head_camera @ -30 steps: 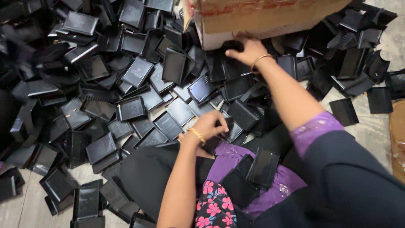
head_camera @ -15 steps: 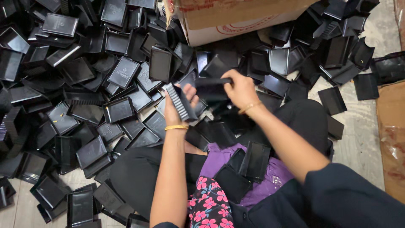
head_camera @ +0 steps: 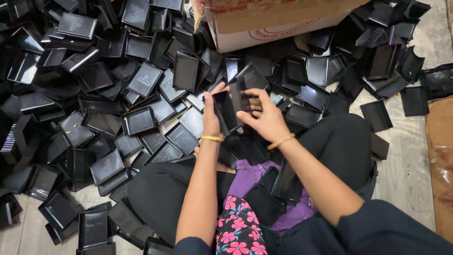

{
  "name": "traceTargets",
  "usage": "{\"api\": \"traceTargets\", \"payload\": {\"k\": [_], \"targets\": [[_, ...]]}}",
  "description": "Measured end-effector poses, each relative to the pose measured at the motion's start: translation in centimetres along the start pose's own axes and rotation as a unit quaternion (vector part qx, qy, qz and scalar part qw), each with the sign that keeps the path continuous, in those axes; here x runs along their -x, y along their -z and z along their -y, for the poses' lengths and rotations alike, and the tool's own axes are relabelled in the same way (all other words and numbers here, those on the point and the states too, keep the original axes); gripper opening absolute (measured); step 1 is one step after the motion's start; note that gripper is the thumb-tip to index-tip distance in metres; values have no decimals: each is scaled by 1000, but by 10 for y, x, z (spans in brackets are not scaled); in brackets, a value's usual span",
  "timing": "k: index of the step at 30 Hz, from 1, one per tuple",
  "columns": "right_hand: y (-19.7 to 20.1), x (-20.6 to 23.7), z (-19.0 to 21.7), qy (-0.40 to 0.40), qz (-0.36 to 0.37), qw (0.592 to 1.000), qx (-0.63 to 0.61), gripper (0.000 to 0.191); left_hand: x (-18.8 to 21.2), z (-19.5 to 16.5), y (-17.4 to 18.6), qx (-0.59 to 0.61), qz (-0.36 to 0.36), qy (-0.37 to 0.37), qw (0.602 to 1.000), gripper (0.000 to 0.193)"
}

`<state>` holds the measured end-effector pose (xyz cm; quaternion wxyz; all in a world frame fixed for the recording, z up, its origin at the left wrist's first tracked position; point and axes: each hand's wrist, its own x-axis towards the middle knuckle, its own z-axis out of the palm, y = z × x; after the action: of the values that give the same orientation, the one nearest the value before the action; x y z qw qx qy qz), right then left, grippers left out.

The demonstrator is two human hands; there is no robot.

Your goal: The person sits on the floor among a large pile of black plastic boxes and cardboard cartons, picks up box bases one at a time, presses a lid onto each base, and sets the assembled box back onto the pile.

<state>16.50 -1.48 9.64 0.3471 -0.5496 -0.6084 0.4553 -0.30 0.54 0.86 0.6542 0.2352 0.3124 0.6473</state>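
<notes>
Seen from above, the left hand (head_camera: 211,115) and the right hand (head_camera: 264,115) together hold a black plastic tray (head_camera: 230,107) upright over the person's lap, fingers wrapped around its edges. More black trays (head_camera: 141,80) lie heaped across the floor (head_camera: 406,160) on all sides, and a few rest in the lap. A cardboard box (head_camera: 273,19) stands just beyond the hands, trays piled against its base.

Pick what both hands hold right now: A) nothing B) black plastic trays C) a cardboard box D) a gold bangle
B: the left hand and right hand meet on black trays held above the lap, apart from the cardboard box.
</notes>
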Motion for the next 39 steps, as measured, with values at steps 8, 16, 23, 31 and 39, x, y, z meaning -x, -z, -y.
{"api": "traceTargets", "payload": {"k": [8,16,23,31,39], "targets": [[-15,13,-4,-59,50,997,-20,62,6,2,-7,-64,31,-20,997,66],[-9,12,-13,-167,140,962,-166,49,-3,-14,11,-368,-130,-137,910,67],[-25,31,13,84,14,995,45,32,0,-12,23,-448,-272,-169,834,68],[75,-85,78,145,-44,923,-355,8,-20,8,46,-329,-222,-126,909,24],[32,-133,-40,109,-81,941,309,71,-7,43,53,-703,-138,-90,692,64]]}}
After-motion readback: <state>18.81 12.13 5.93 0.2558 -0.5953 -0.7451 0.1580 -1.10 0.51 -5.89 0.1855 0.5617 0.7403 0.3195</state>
